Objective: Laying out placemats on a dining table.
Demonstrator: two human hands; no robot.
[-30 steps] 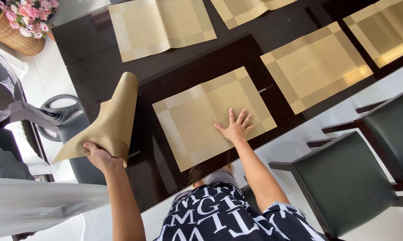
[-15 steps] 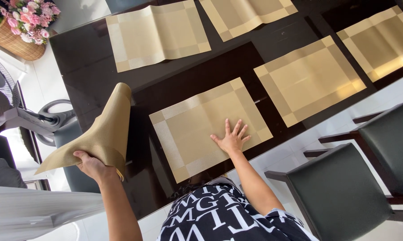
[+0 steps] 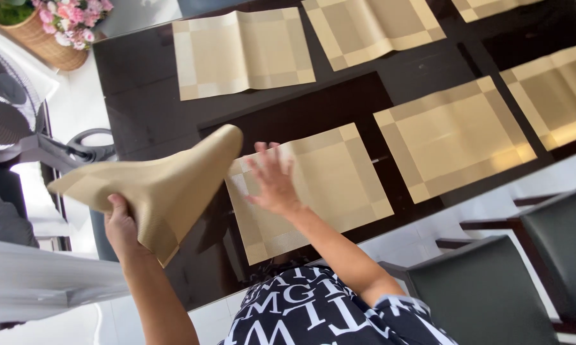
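Observation:
My left hand [image 3: 121, 223] grips a curled gold woven placemat [image 3: 166, 185], lifted above the left end of the dark glossy table [image 3: 141, 102]. My right hand [image 3: 272, 180] hovers with spread fingers over the left half of a flat gold placemat [image 3: 329, 176] that lies on the near side of the table. It is close to the tip of the curled placemat and holds nothing.
Several more gold placemats lie flat on the table, among them one at the right [image 3: 454, 137] and one at the far side [image 3: 243, 51]. Dark chairs [image 3: 486, 294] stand at the lower right. A fan [image 3: 7, 105] and a basket of pink flowers [image 3: 58, 32] are at the left.
My right hand lifted off the flat placemat and swung left toward the curled one. My left hand raised the curled placemat and tilted its tip toward the right.

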